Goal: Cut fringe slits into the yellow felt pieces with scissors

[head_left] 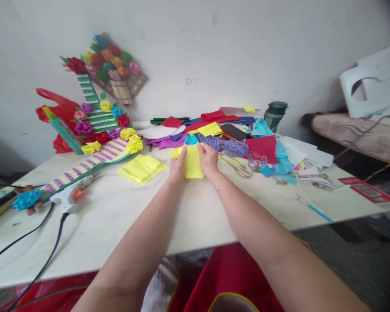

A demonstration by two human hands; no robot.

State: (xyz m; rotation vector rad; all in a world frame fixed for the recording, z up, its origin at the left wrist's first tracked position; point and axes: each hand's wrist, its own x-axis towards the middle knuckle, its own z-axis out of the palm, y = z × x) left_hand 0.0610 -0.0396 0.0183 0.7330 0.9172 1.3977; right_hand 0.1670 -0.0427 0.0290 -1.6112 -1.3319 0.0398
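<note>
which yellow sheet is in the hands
The sheet gripped between left hand and right hand; the wide one lies unheld at left, another on the pile.

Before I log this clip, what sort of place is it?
Probably a craft workspace: a glue gun and purple yarn are on the table, and the left hand and right hand hold a yellow sheet.

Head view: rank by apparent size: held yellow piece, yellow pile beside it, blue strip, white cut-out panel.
1. White cut-out panel
2. Held yellow piece, yellow pile: too alike to rank
3. Blue strip
</note>
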